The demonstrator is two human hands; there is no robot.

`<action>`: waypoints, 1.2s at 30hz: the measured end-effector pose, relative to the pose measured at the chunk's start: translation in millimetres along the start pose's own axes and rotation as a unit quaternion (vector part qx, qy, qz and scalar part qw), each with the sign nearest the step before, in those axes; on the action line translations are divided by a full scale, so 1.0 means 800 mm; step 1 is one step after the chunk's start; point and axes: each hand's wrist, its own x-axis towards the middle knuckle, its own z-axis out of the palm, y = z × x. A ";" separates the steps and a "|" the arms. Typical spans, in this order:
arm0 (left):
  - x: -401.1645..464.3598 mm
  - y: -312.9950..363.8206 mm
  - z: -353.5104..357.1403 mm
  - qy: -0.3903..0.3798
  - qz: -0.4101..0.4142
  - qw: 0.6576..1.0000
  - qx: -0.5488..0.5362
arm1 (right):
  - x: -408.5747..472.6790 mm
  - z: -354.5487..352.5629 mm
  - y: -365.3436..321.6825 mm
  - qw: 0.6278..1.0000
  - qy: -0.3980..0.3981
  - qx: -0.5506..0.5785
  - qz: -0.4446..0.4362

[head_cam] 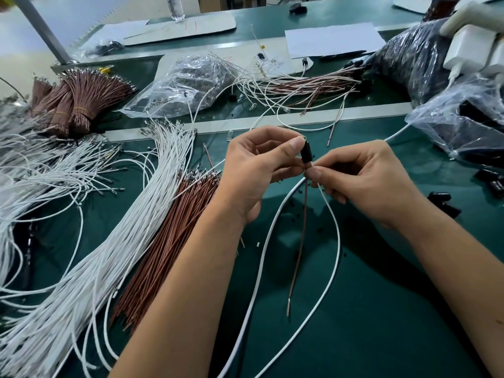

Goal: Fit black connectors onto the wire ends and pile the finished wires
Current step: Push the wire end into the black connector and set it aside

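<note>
Left grip (259,162) pinches the black connector (307,154) above the green bench (381,296), while the right grip (362,181) pinches the brown wire (300,241) and white wire (334,227) at its base.

Open green mat in front and to the right; wires crowd the left, bags crowd the far right.

The surface (381,309) lies bare under and between the two forearms, crossed only by a loop of white wire (334,222) and a hanging brown wire (298,252) dropping from the raised hands. To the left, a fan of white wires (114,241) and a bundle of brown wires (169,241) beside it cover the mat right up to the left forearm. Beyond the hands a pale raised strip (272,122) runs across, with loose finished wires (300,85) and a clear plastic bag (188,83) behind it. At far right, another clear bag (463,124) and scattered black connectors (443,203) narrow the way.
</note>
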 end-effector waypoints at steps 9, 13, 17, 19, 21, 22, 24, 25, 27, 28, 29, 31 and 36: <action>0.000 -0.003 0.002 0.019 -0.034 0.999 -0.029 | 0.001 -0.003 0.001 1.000 -0.020 -0.013 -0.002; 0.001 -0.005 0.002 0.018 -0.041 0.998 -0.045 | 0.001 -0.005 -0.002 0.999 -0.033 -0.010 0.007; 0.002 -0.007 0.002 0.016 -0.037 0.998 -0.043 | 0.001 -0.007 -0.002 0.999 -0.040 -0.010 0.012; 0.002 -0.007 0.002 0.018 -0.035 0.998 -0.044 | 0.001 -0.007 -0.003 0.999 -0.043 -0.011 0.016; 0.002 -0.008 0.002 0.019 -0.031 0.998 -0.045 | 0.000 -0.007 -0.004 0.999 -0.043 -0.013 0.019; 0.002 -0.008 0.002 0.019 -0.029 0.998 -0.045 | 0.000 -0.007 -0.004 0.999 -0.042 -0.016 0.019; 0.001 -0.009 0.003 0.018 -0.020 0.999 -0.038 | -0.001 -0.007 -0.003 0.999 -0.036 -0.023 0.018; 0.001 -0.008 0.003 0.017 -0.014 0.999 -0.035 | -0.001 -0.006 -0.003 0.999 -0.031 -0.024 0.016; 0.002 -0.008 0.004 0.017 -0.004 0.999 -0.032 | -0.002 -0.002 0.000 1.000 -0.014 -0.019 0.013; 0.002 -0.008 0.005 0.017 0.002 0.999 -0.031 | -0.002 0.000 0.000 1.000 -0.004 -0.016 0.011; 0.002 -0.008 0.005 0.018 0.008 0.999 -0.028 | -0.002 0.002 0.001 1.000 0.002 -0.015 0.010; 0.002 -0.007 0.004 0.010 0.019 1.000 -0.023 | -0.002 0.003 0.000 1.000 0.009 -0.014 0.009; 0.002 -0.008 0.002 -0.024 0.047 0.999 -0.008 | -0.001 0.002 0.001 1.000 0.018 0.003 0.013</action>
